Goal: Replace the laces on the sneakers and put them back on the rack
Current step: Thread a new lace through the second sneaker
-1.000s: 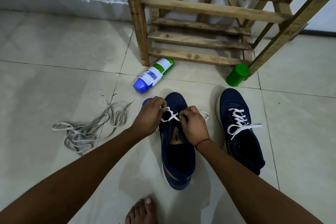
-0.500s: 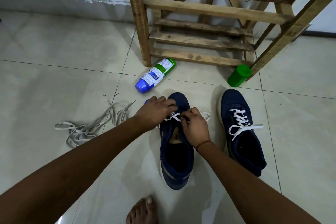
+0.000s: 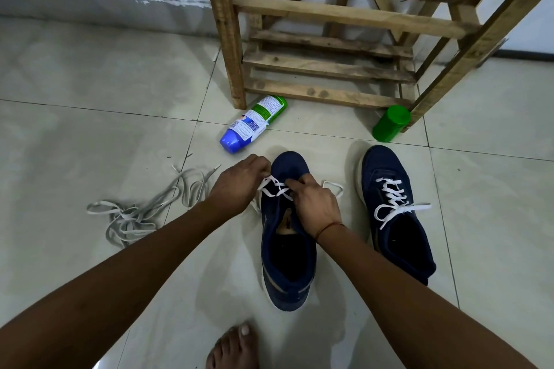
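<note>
Two navy sneakers stand on the tiled floor, toes toward the wooden rack [image 3: 353,15]. The left sneaker [image 3: 287,255] carries a white lace [image 3: 277,189] crossed through its front eyelets only. My left hand [image 3: 239,186] pinches the lace at the shoe's left side. My right hand [image 3: 311,207] pinches the lace over the tongue, and a loop of lace trails out past it on the right. The right sneaker [image 3: 395,216] is laced in white, its ends loose. A heap of greyish old laces [image 3: 141,210] lies on the floor to the left.
A blue-capped spray bottle [image 3: 251,126] lies on its side by the rack's front left leg. A green cap [image 3: 391,123] sits by the rack's right leg. My bare foot [image 3: 233,347] shows at the bottom edge. A white wall runs behind.
Both hands stay on the left sneaker's lace. My left hand has shifted a little toward the toe and pulled the lace end out to the left.
</note>
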